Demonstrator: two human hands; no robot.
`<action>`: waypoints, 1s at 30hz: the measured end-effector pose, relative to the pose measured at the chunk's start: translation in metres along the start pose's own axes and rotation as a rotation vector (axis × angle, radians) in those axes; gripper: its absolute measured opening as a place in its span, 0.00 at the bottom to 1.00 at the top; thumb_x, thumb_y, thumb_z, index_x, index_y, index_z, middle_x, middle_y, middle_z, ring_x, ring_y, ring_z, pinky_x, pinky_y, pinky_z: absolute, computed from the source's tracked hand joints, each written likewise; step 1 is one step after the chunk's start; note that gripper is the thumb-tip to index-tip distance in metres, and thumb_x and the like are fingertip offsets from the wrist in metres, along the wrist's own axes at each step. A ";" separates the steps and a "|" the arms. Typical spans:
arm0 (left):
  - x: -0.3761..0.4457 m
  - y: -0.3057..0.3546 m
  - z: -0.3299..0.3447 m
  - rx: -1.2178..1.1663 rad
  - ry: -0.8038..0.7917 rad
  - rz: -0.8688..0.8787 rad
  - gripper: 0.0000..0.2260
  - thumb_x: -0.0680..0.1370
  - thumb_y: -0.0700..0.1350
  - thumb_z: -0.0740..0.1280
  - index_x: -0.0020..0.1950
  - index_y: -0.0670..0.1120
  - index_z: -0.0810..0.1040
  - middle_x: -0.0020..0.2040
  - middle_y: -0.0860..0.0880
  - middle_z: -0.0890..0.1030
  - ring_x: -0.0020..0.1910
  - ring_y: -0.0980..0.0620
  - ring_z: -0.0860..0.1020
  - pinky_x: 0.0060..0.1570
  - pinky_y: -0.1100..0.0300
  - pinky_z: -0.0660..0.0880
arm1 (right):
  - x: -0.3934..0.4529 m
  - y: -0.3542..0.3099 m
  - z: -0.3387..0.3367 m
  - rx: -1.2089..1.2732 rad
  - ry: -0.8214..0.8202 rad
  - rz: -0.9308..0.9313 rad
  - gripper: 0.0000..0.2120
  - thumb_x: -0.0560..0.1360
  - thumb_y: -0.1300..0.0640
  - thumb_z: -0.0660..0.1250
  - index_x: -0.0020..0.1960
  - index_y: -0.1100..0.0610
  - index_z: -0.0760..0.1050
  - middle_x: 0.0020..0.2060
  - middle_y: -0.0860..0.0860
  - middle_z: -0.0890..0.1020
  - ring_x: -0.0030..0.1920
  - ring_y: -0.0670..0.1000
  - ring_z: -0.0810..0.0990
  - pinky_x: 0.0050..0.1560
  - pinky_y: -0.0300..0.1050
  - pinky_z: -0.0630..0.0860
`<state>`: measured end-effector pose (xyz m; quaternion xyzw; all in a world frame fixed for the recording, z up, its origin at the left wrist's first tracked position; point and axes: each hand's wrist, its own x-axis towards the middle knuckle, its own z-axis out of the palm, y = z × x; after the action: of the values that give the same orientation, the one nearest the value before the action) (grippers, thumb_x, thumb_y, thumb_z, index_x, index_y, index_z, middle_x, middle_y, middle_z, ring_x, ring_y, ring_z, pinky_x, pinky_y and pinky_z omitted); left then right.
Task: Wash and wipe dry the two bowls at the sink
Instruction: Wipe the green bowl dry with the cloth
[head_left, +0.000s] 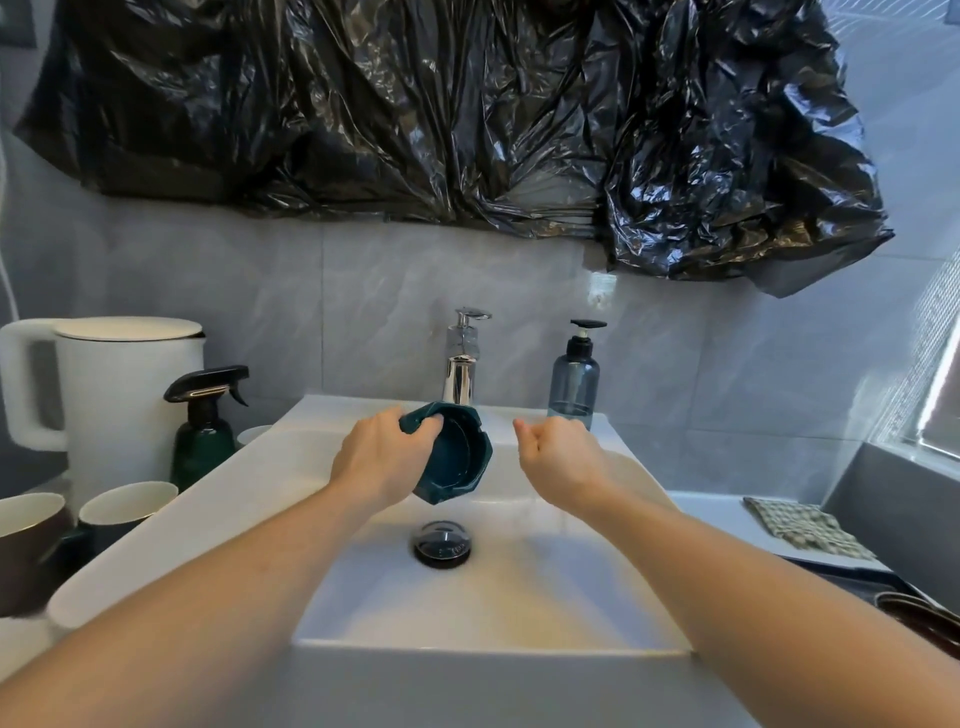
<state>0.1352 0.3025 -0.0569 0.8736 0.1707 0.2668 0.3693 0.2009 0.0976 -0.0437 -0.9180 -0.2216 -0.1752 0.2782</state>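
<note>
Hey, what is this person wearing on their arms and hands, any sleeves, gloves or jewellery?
Nothing shows: both forearms are bare up to the frame edge, with no sleeves in view. The left hand and right hand have no gloves, and no rings, watch or bracelets are visible.

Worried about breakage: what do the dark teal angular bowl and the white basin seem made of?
Dark teal angular bowl: probably glazed ceramic, going by its thick faceted rim and soft sheen, though hard plastic is possible. White basin: likely glossy glazed ceramic, smooth and reflective.
</note>
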 end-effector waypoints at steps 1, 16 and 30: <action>0.000 0.001 0.002 -0.050 -0.038 -0.032 0.19 0.78 0.65 0.63 0.45 0.50 0.81 0.43 0.46 0.85 0.36 0.41 0.84 0.36 0.54 0.80 | -0.001 -0.002 -0.001 0.028 0.022 -0.001 0.28 0.85 0.45 0.55 0.28 0.54 0.64 0.25 0.50 0.72 0.27 0.52 0.69 0.30 0.45 0.66; -0.005 0.013 0.021 -0.292 -0.262 -0.250 0.28 0.82 0.66 0.56 0.64 0.44 0.78 0.49 0.37 0.85 0.31 0.42 0.83 0.35 0.56 0.82 | -0.002 -0.019 0.006 0.564 -0.075 -0.103 0.11 0.81 0.60 0.57 0.54 0.54 0.78 0.51 0.50 0.71 0.49 0.54 0.75 0.42 0.44 0.73; -0.014 0.025 0.019 -0.457 -0.157 -0.099 0.25 0.83 0.64 0.64 0.65 0.44 0.70 0.59 0.42 0.80 0.42 0.41 0.87 0.33 0.57 0.83 | 0.003 -0.013 0.005 0.373 0.181 -0.136 0.13 0.75 0.54 0.77 0.59 0.50 0.84 0.54 0.47 0.77 0.48 0.48 0.80 0.46 0.44 0.83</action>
<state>0.1377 0.2687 -0.0541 0.7762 0.1193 0.2112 0.5819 0.1974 0.1114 -0.0406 -0.8140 -0.2860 -0.2312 0.4496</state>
